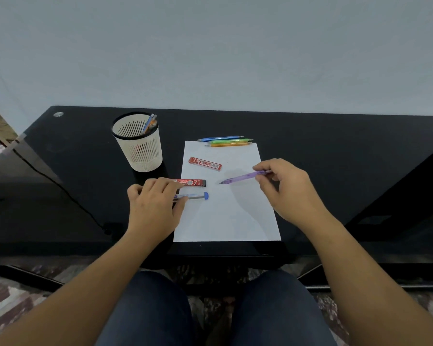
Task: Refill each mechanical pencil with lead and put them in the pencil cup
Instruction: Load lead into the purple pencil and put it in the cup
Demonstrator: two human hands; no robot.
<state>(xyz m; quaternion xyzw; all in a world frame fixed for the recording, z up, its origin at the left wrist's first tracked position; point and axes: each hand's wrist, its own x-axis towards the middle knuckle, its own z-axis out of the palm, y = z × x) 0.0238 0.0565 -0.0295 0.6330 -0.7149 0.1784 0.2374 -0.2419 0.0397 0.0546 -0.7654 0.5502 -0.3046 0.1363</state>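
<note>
The right hand (285,188) pinches the purple pencil (240,177) near its back end. The tip points left, low over the paper (225,221). The left hand (155,203) reaches onto the clear lead tube (198,196) with the blue cap, and its thumb and fingers seem to pinch the tube's near end. So I think the purple pencil is the one being filled now.

Next, the tube has to be opened and the pencil's cap taken off. The lead is very thin and can snap, so it must go in gently.

Two red lead boxes lie close by, one (205,164) on the paper and one (193,182) half over its left edge. A blue pencil (220,138), a green pencil (230,140) and an orange pencil (228,144) wait side by side at the far end of the paper. The white cup (140,146) stands to the left and has some pencils (149,123) in it already.

The table (335,146) is black and shiny. A plain pale wall (210,58) is behind it. A black cable (60,188) runs across the left side.
</note>
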